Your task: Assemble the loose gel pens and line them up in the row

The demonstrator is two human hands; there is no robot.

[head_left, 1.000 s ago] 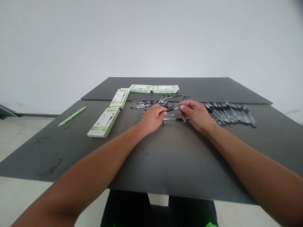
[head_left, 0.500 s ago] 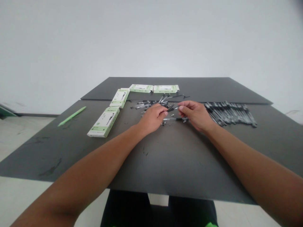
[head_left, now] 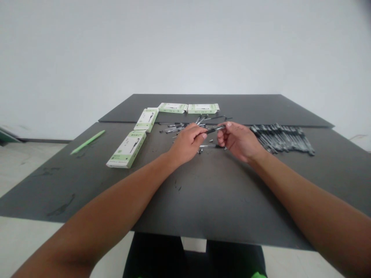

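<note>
Over the middle of the dark table, my left hand [head_left: 189, 142] is closed around one end of a black and clear pen [head_left: 215, 129]. The fingertips of my right hand [head_left: 239, 139] pinch the pen's other end, so it spans the gap between both hands. Loose pen parts [head_left: 175, 127], clear barrels and dark pieces, lie scattered behind and left of my left hand. Below the held pen, another pen [head_left: 210, 146] rests flat on the table, its right end near my right hand. Small bits [head_left: 200, 151] lie beside it.
A row of several pens [head_left: 282, 138] lies side by side to the right. Green and white boxes [head_left: 127, 150] stand in an angled line at the left and back. A green pen-shaped stick [head_left: 87, 142] lies far left. A seam crosses the dark table [head_left: 203, 193] farther back.
My right hand has turned and its fingers have shifted at the pen's right end. More of the pen now shows between the hands. My left hand has barely moved.
</note>
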